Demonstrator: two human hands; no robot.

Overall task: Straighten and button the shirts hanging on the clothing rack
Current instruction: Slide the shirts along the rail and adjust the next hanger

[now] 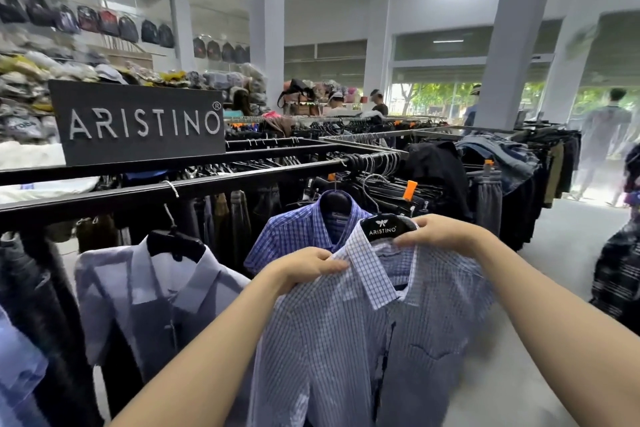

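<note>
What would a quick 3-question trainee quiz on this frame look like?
1. True or false: both hands grip the checked shirt at its collar.
2. What word is printed on the black hanger?
3. The pale plain shirt hangs: A) to the left of the checked shirt, B) to its right, C) on the floor.

Key: 1 true, left hand and right hand each pinch a collar side; 2 ARISTINO; 3 A.
</note>
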